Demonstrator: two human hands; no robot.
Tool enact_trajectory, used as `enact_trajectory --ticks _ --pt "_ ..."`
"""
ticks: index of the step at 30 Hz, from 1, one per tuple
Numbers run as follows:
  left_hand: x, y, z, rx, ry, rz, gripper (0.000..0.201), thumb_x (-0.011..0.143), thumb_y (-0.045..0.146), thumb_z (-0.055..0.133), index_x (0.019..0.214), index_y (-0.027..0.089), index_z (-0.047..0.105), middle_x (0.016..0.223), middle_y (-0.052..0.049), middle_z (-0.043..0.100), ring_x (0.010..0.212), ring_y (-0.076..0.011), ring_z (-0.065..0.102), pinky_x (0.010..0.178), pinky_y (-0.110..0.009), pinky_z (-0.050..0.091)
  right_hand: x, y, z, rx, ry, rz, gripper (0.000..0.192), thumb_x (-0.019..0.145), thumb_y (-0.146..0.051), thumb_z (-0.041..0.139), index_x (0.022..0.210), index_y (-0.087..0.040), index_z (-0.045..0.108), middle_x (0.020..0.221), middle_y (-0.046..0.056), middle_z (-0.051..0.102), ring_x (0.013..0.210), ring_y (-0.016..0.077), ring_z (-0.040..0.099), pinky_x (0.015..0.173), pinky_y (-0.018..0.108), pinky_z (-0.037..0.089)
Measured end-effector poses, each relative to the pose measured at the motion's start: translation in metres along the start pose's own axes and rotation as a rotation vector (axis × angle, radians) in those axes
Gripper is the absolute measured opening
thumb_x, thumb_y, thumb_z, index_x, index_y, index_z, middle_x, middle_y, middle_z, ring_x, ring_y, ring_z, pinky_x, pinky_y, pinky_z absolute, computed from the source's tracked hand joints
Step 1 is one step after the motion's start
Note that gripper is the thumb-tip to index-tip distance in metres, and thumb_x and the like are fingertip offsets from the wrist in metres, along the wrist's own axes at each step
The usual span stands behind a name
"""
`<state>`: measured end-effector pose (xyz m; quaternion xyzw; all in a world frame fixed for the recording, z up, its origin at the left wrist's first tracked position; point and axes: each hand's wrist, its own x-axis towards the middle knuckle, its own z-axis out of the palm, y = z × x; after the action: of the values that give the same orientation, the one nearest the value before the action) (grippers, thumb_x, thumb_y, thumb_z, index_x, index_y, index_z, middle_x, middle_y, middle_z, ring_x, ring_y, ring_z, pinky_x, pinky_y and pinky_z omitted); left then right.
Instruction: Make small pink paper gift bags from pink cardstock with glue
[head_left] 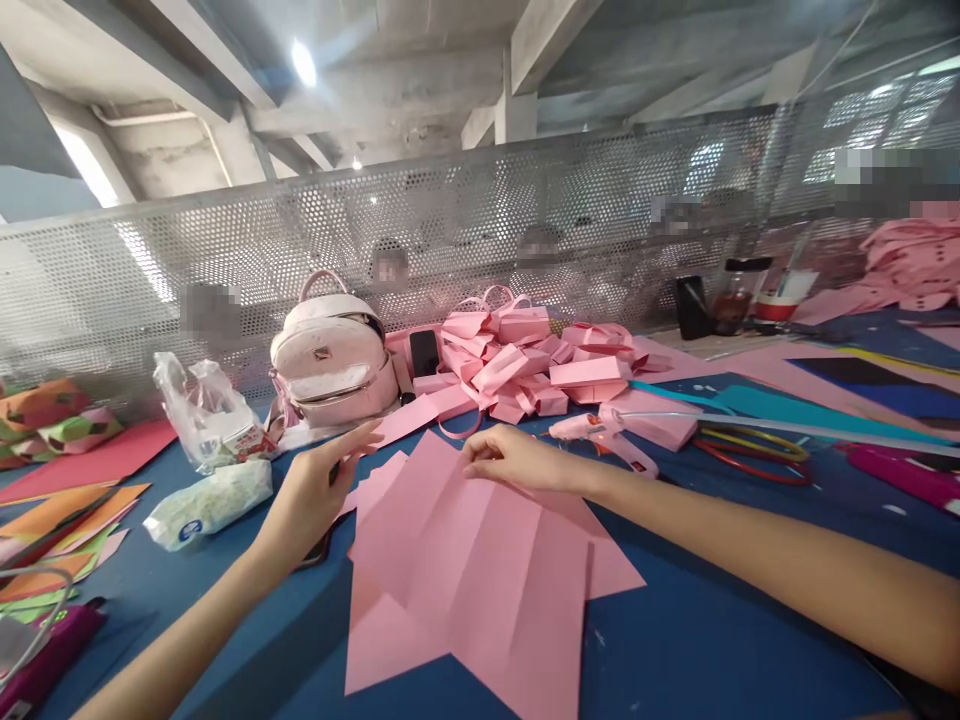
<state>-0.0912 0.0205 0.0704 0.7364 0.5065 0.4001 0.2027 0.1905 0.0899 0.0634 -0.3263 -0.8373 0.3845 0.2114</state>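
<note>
Several creased pink paper sheets (480, 560) lie overlapped in a fan shape on the blue table, with pointed corners sticking out. At their top edge, the curled fingers of my right hand (514, 458) are closed on the pink paper. My left hand (322, 485) is just left of the sheets, its fingers stretched toward a pink paper strip (411, 418). Something small and dark shows between its fingers; I cannot make out what. A dark phone is partly hidden beneath my left wrist. Right of my right hand lies a pink glue gun (600, 435).
Folded pink paper pieces (514, 355) are heaped at the back beside a pale pink backpack (334, 350). To the left are a plastic bag (202, 410), a tissue pack (210, 505) and coloured paper (67, 530). Rings (750, 450) lie right. A perforated metal screen (465, 230) stands behind.
</note>
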Motion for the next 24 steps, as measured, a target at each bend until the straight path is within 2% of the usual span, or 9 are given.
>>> enact_trajectory --ticks 2,4,7,9,12,16,20,24 --pt "0.006 0.006 0.004 -0.099 -0.079 -0.068 0.053 0.099 0.048 0.047 0.138 0.015 0.059 0.119 -0.015 0.074 0.106 -0.0295 0.072 0.094 -0.046 0.057 -0.006 -0.013 -0.003 -0.073 -0.023 -0.018 0.015 0.084 -0.024 0.062 0.071 -0.017 0.060 0.065 -0.003 0.054 0.062 0.0125 0.047 0.059 0.024 0.034" --pt "0.009 0.013 0.015 -0.192 -0.182 -0.130 0.061 0.096 0.059 0.047 0.130 0.011 0.065 0.103 -0.015 0.077 0.092 -0.0266 0.075 0.081 -0.039 0.061 -0.011 -0.026 -0.004 -0.145 -0.047 -0.034 0.014 0.085 -0.021 0.063 0.072 -0.017 0.059 0.066 -0.003 0.055 0.063 0.0128 0.048 0.060 0.024 0.032" --pt "0.006 0.021 0.035 -0.273 -0.284 -0.195 0.064 0.087 0.068 0.057 0.103 0.009 0.076 0.080 -0.011 0.076 0.072 -0.0224 0.072 0.066 -0.032 0.059 -0.016 -0.043 -0.004 -0.239 -0.066 -0.052 0.014 0.087 -0.018 0.064 0.074 -0.018 0.059 0.070 -0.003 0.058 0.066 0.0138 0.051 0.062 0.025 0.030" --pt "0.003 0.026 0.043 -0.299 -0.302 -0.214 0.064 0.084 0.070 0.060 0.084 0.009 0.077 0.069 -0.008 0.071 0.063 -0.0189 0.066 0.058 -0.027 0.054 -0.019 -0.048 -0.004 -0.286 -0.050 -0.053 0.014 0.088 -0.017 0.063 0.074 -0.019 0.059 0.071 -0.002 0.058 0.068 0.0148 0.051 0.062 0.025 0.029" --pt "-0.002 0.030 0.044 -0.319 -0.259 -0.223 0.061 0.084 0.069 0.061 0.073 0.011 0.073 0.062 -0.004 0.065 0.058 -0.0157 0.058 0.052 -0.023 0.046 -0.023 -0.044 -0.007 -0.309 0.005 -0.026 0.013 0.085 -0.018 0.067 0.074 -0.020 0.061 0.072 -0.002 0.060 0.068 0.0154 0.052 0.061 0.026 0.028" --pt "-0.011 0.029 0.033 -0.338 -0.166 -0.234 0.058 0.087 0.067 0.057 0.075 0.012 0.071 0.061 -0.003 0.062 0.060 -0.0162 0.056 0.053 -0.022 0.043 -0.033 -0.024 -0.018 -0.252 0.107 0.042 0.014 0.077 -0.026 0.076 0.073 -0.020 0.064 0.069 -0.002 0.061 0.065 0.0150 0.051 0.059 0.026 0.030" --pt "-0.026 0.020 0.026 -0.370 -0.076 -0.281 0.056 0.084 0.067 0.062 0.073 0.012 0.071 0.061 -0.003 0.062 0.061 -0.0173 0.056 0.054 -0.022 0.044 -0.047 -0.005 -0.027 -0.101 0.190 0.081 0.017 0.081 -0.034 0.070 0.075 -0.019 0.065 0.069 -0.001 0.064 0.064 0.0144 0.054 0.060 0.025 0.038" --pt "-0.037 0.015 0.028 -0.395 -0.003 -0.317 0.056 0.083 0.067 0.064 0.067 0.013 0.068 0.058 -0.003 0.060 0.060 -0.0174 0.056 0.055 -0.023 0.045 -0.056 0.005 -0.030 0.030 0.236 0.095 0.024 0.082 -0.041 0.070 0.077 -0.018 0.066 0.063 -0.002 0.061 0.057 0.0122 0.052 0.054 0.024 0.039"
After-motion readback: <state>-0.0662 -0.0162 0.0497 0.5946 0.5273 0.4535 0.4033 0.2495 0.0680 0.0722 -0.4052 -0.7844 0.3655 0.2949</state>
